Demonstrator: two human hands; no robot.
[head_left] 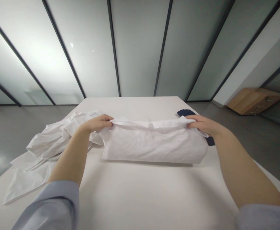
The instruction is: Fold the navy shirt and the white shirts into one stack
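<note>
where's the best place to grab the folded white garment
Probably the loose upper fold along its far edge, from above and the near side, one hand at each end. That lip stands free, and the left hand and right hand hold it there, while the folded white garment lies low on the table.

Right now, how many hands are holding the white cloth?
2: the left hand grips the folded white cloth at its left end, the right hand at its right end.

No text, label, brand or number can be read. The white garment [151, 143] shows no readable print, nor do the navy cloth [185, 112] just behind it or the wooden cabinet [254, 101] far to its right
</note>
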